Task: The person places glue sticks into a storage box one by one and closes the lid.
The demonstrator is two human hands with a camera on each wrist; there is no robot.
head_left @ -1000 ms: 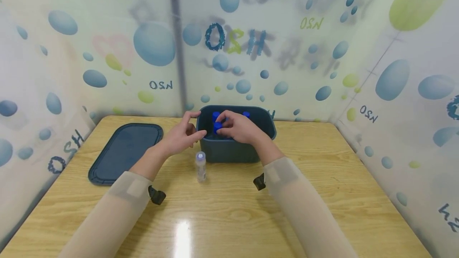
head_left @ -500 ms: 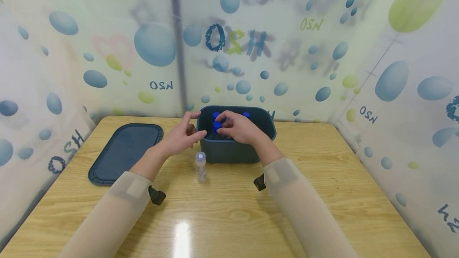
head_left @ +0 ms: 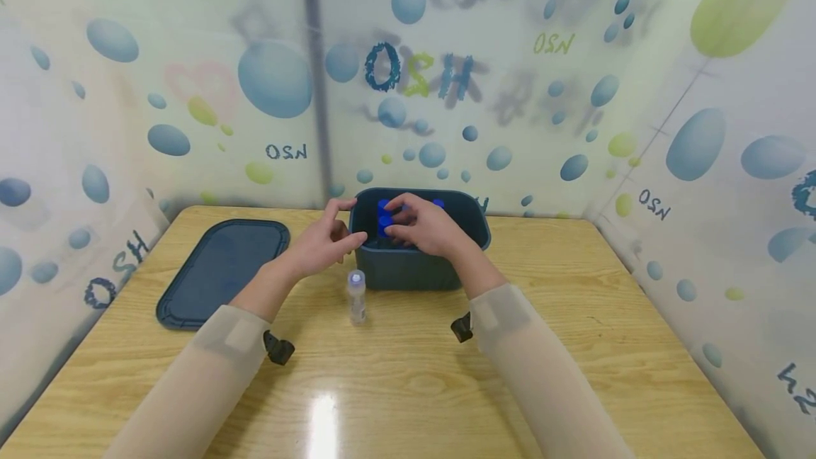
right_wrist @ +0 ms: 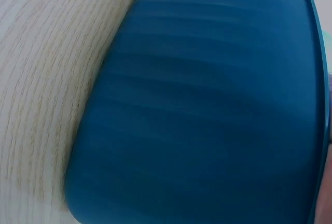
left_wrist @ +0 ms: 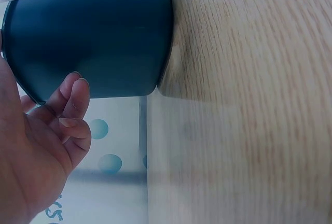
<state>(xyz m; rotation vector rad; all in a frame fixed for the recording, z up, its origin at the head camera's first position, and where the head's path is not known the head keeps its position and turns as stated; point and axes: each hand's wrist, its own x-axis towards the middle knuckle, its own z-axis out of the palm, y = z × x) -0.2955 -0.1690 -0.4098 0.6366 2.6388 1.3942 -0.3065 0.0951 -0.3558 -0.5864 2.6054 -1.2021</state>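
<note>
Person's L hand (head_left: 321, 241) at the L end of a deep, dark blue-green, round-cornered bin (head_left: 411, 271), thumb & index spread apart at its rim; other fingers loosely curled, per L wrist cam. R hand (head_left: 423, 225) reaches over the bin's near wall, thumb & index curved w/ a gap btwn them, tips right by a bright blue round cap (head_left: 384, 227) inside. Can't tell if they touch or pinch it. A 2nd bright blue cap (head_left: 382, 205) sits just behind; a 3rd (head_left: 438, 203) is farther R in the bin, partly hidden by the R hand. What's under the caps: hidden.

In front of the bin's L end, a small clear bottle w/ pale purple cap (head_left: 357, 297) stands upright on the light wood-grain table (head_left: 408, 374), blue & white label seen in L wrist cam. Far L: flat dark blue rounded-rect. lid (head_left: 223, 271) w/ raised edge, lying on the table.

Sheer beige sleeves (head_left: 197, 381), small black device (head_left: 278, 348) at each wrist. Bkgd: pale wall covering (head_left: 510, 119) w/ blue & green ovals, mirrored "H2O" text.
</note>
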